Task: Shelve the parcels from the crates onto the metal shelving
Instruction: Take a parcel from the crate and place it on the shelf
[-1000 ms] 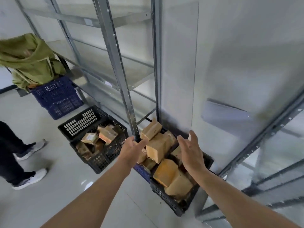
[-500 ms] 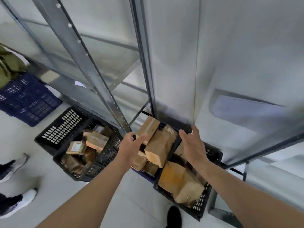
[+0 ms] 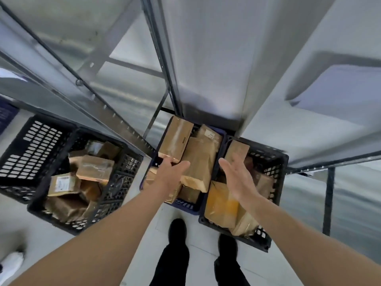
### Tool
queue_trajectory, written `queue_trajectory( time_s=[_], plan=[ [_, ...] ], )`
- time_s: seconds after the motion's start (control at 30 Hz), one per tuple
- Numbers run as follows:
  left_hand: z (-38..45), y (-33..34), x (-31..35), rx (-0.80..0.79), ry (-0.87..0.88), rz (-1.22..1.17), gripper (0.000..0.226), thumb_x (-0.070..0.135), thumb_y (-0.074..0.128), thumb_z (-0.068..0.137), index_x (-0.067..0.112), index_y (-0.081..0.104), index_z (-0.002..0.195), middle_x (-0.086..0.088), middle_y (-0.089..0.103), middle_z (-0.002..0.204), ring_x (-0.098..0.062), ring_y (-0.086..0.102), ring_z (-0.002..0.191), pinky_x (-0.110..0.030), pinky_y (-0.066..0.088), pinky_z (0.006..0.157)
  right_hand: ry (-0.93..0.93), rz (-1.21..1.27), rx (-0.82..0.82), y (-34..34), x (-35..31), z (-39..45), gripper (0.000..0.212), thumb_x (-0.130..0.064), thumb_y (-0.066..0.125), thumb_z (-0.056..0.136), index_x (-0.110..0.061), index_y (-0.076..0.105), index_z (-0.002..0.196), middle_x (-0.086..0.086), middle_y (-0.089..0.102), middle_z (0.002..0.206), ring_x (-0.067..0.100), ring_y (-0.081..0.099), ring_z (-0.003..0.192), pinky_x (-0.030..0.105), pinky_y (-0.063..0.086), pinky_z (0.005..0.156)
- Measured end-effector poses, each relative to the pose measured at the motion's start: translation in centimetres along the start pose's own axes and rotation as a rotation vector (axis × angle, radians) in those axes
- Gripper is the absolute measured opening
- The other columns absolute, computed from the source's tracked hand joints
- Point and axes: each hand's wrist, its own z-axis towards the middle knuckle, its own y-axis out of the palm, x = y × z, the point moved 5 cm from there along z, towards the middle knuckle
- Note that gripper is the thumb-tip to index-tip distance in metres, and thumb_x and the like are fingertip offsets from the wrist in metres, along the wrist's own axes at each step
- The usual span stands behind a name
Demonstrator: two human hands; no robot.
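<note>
— Two hands reach down over the crates; what does each one do?
— Left hand (image 3: 168,178) lies at the near end of a long brown parcel (image 3: 176,139), fingers stretched forward and touching its lower edge; whether they curl under it I cannot tell; right hand (image 3: 237,178) hangs flat and spread, palm turned left, holding nothing.
— Where does that parcel sit?
— Tilted on top of the heap in the blue crate (image 3: 185,206), the middle one, at its far left corner; a larger paper-wrapped parcel (image 3: 199,162) leans just right of it, touching.
— And the other crates?
— A black crate (image 3: 272,162) stands touching the blue one on the right, with an orange-brown parcel (image 3: 221,203) at its near left; the right hand hovers above it; another black crate (image 3: 111,199) sits well to the left, full of brown parcels, one with a white label (image 3: 62,182); an empty black crate (image 3: 31,149) is nested beside it, further left.
— The shelving?
— Metal shelving (image 3: 115,116) rises on the far side of the crates, its perforated upright slanting down between the left crate and the blue one; the shelves in view are blurred.
— Anything near?
— Two black shoes (image 3: 177,230) on the pale floor, near the crates; a white shoe (image 3: 11,263) at the left edge.
</note>
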Motion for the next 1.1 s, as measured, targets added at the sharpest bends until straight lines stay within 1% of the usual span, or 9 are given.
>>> queue_trajectory(
  time_s=[0.1, 0.3, 0.5, 0.6, 0.73, 0.83, 0.93, 1.03, 1.1],
  plan=[
    [4.6, 0.7, -2.5, -0.036, -0.049, 0.009, 0.066, 0.035, 0.064, 0.091, 0.017, 0.038, 0.149, 0.000, 0.044, 0.144, -0.016, 0.042, 0.118, -0.032, 0.033, 0.092, 0.085, -0.006, -0.043, 3.7, 3.3, 3.5, 0.072, -0.058, 0.046, 0.099, -0.033, 0.017, 0.160, -0.007, 0.028, 0.163, 0.019, 0.029, 0.148, 0.040, 0.024, 0.119],
    [13.3, 2.6, -7.4, -0.064, -0.110, 0.099, 0.078, 0.031, 0.064, 0.091, 0.013, 0.026, 0.156, -0.008, 0.037, 0.155, -0.026, 0.039, 0.138, -0.035, 0.034, 0.103, 0.174, 0.020, -0.102, 9.5, 8.4, 9.5, 0.069, -0.050, 0.051, 0.099, -0.028, 0.023, 0.159, -0.005, 0.038, 0.158, 0.020, 0.036, 0.144, 0.034, 0.030, 0.109],
    [16.9, 5.6, -11.1, -0.118, -0.161, 0.074, 0.065, 0.021, 0.063, 0.091, 0.012, 0.036, 0.149, 0.000, 0.049, 0.130, -0.016, 0.047, 0.106, -0.028, 0.038, 0.084, 0.198, 0.029, -0.170, 12.0, 11.8, 13.2, 0.064, -0.053, 0.053, 0.096, -0.027, 0.037, 0.153, -0.012, 0.051, 0.142, 0.016, 0.049, 0.127, 0.033, 0.035, 0.101],
    [16.8, 6.4, -11.3, -0.138, -0.137, 0.060, 0.073, 0.018, 0.064, 0.089, 0.014, 0.029, 0.153, 0.003, 0.047, 0.130, -0.017, 0.047, 0.110, -0.029, 0.038, 0.087, 0.170, 0.039, -0.200, 12.4, 12.0, 13.1, 0.076, -0.060, 0.059, 0.078, -0.030, 0.046, 0.147, -0.016, 0.062, 0.129, 0.012, 0.057, 0.117, 0.032, 0.042, 0.098],
    [15.4, 6.5, -8.8, -0.107, -0.022, 0.044, 0.075, 0.019, 0.066, 0.085, 0.020, 0.032, 0.151, -0.002, 0.042, 0.143, -0.020, 0.048, 0.122, -0.039, 0.044, 0.105, 0.093, 0.111, -0.096, 10.1, 10.9, 11.8, 0.023, -0.029, 0.061, 0.095, -0.043, 0.057, 0.112, -0.017, 0.067, 0.107, 0.005, 0.061, 0.102, 0.019, 0.043, 0.074],
    [13.7, 6.5, -5.4, -0.096, 0.074, 0.024, 0.076, 0.028, 0.066, 0.078, 0.026, 0.035, 0.148, 0.003, 0.051, 0.134, -0.019, 0.054, 0.118, -0.048, 0.046, 0.104, 0.030, 0.125, 0.032, 6.7, 8.7, 10.8, 0.015, -0.033, 0.058, 0.093, -0.045, 0.057, 0.103, -0.016, 0.068, 0.099, 0.008, 0.062, 0.097, 0.026, 0.048, 0.079],
    [12.8, 7.0, -2.6, -0.101, 0.141, -0.015, 0.076, 0.028, 0.062, 0.078, 0.021, 0.035, 0.149, 0.002, 0.056, 0.130, -0.019, 0.056, 0.118, -0.049, 0.045, 0.104, 0.015, 0.172, 0.158, 3.8, 7.7, 11.1, 0.031, -0.036, 0.060, 0.081, -0.036, 0.072, 0.109, -0.010, 0.074, 0.091, 0.019, 0.069, 0.091, 0.050, 0.057, 0.089],
    [13.1, 8.1, -1.1, -0.167, 0.155, -0.002, 0.068, 0.028, 0.056, 0.079, 0.016, 0.046, 0.145, -0.003, 0.061, 0.128, -0.024, 0.057, 0.119, -0.045, 0.047, 0.103, 0.004, 0.188, 0.295, 1.6, 7.5, 12.4, 0.033, -0.028, 0.064, 0.094, -0.026, 0.068, 0.126, -0.012, 0.073, 0.102, 0.012, 0.069, 0.096, 0.043, 0.057, 0.094],
    [13.5, 9.3, -1.0, -0.278, 0.127, 0.006, 0.054, 0.026, 0.052, 0.084, 0.018, 0.055, 0.138, -0.005, 0.065, 0.122, -0.024, 0.060, 0.114, -0.040, 0.050, 0.093, 0.025, 0.216, 0.350, 0.6, 8.1, 13.4, 0.021, -0.031, 0.061, 0.098, -0.030, 0.071, 0.117, -0.012, 0.073, 0.100, 0.010, 0.068, 0.093, 0.038, 0.057, 0.092]
  ],
)
